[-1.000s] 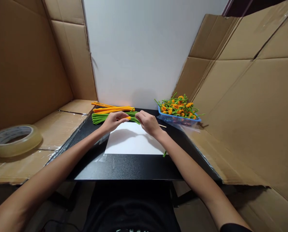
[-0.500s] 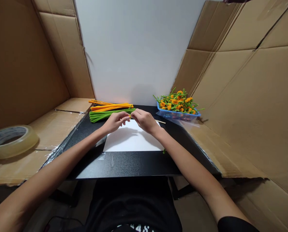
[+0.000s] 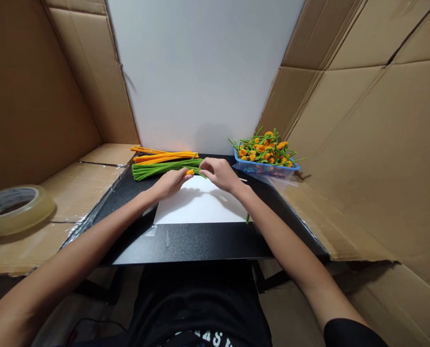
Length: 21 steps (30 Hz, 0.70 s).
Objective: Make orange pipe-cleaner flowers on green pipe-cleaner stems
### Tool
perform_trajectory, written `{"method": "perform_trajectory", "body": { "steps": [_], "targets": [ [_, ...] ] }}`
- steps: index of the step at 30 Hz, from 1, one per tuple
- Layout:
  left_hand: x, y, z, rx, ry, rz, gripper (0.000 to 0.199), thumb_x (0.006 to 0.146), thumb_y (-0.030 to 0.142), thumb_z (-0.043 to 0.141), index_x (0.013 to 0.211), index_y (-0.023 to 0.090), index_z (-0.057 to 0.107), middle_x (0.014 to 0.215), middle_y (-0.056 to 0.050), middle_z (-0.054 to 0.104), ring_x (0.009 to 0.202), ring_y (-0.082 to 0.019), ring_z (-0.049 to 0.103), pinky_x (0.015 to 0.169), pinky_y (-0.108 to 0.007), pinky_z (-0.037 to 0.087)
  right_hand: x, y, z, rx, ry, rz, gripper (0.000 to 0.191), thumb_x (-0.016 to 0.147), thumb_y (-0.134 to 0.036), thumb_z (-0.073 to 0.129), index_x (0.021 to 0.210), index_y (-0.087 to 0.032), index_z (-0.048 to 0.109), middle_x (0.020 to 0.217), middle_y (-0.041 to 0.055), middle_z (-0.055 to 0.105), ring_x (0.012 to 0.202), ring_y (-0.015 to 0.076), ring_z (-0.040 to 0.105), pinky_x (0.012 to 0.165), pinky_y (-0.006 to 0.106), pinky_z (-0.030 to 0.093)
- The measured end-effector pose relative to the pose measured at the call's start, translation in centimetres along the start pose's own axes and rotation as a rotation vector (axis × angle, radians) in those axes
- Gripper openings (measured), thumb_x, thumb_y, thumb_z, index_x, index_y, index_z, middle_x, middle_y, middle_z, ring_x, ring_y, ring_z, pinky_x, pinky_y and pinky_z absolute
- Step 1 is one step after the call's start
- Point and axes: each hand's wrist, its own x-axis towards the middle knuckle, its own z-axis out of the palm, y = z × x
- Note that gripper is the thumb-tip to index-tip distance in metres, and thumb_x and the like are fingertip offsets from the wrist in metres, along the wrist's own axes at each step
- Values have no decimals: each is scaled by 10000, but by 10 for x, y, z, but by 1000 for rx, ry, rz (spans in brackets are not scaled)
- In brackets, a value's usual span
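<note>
By the far edge of the paper (image 3: pixel 196 209), as the view from above has it, a small orange piece (image 3: pixel 189 172) pokes out to the right from the left hand (image 3: pixel 170 183), which pinches it between thumb and fingers. Just to the right of it is the right hand (image 3: pixel 222 174), its fingers bent over towards the thumb (whether they grip anything, I cannot tell), and a narrow gap parts the two hands. Behind the left hand lies a bundle of green stems (image 3: pixel 153 168), running left to right, and beyond it are orange stems (image 3: pixel 166 156), laid much the same way, a few spread apart at their left ends. Beneath both hands, the white paper lies on the black table (image 3: pixel 200 243), with shadows across it. A pale stick (image 3: pixel 243 180) shows just to the right of the right hand, and a green bit (image 3: pixel 247 219) peeps out beside the right forearm, at the near right of the paper. On the far right stands a blue basket (image 3: pixel 267 169), heaped with orange flowers (image 3: pixel 268 147) on green stalks, some jutting past its rim. Well to the left, a roll of tape (image 3: pixel 19 224) lies flat on cardboard (image 3: pixel 65 190). More cardboard rises on both sides, and a pale wall (image 3: pixel 207 72) closes the far side.
</note>
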Motion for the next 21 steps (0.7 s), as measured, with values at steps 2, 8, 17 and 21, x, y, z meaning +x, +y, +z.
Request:
{"method": "perform_trajectory", "body": {
  "steps": [2, 8, 17, 21],
  "targets": [
    [0, -1, 0, 3, 6, 3, 336, 1024, 457, 383, 800, 214, 447, 645, 9, 513, 575, -158, 491, 578, -251, 295, -1, 1, -4, -6, -23, 12, 88, 880, -138, 636, 810, -152, 685, 782, 47, 702, 692, 151, 591, 691, 271, 420],
    [0, 2, 1, -20, -13, 40, 314, 1022, 436, 393, 854, 201, 515, 670, -5, 568, 575, -160, 504, 572, -255, 302, 0, 0, 6, -27, -58, -24, 99, 879, -99, 635, 823, -144, 704, 821, 61, 718, 721, 151, 600, 694, 263, 418],
    [0, 2, -5, 31, -25, 29, 326, 1011, 420, 430, 821, 187, 557, 695, -19, 599, 580, -150, 478, 577, -261, 277, -2, 8, -10, -74, -41, -47, 105, 900, -130, 603, 842, -146, 689, 834, 71, 698, 747, 169, 599, 706, 282, 420],
    [0, 2, -5, 41, -9, 19, 316, 1007, 425, 431, 837, 192, 560, 684, -15, 587, 583, -156, 478, 576, -265, 264, -3, 10, -12, -70, -26, -28, 107, 908, -155, 589, 846, -151, 677, 819, 63, 690, 724, 163, 576, 695, 284, 409]
  ]
}}
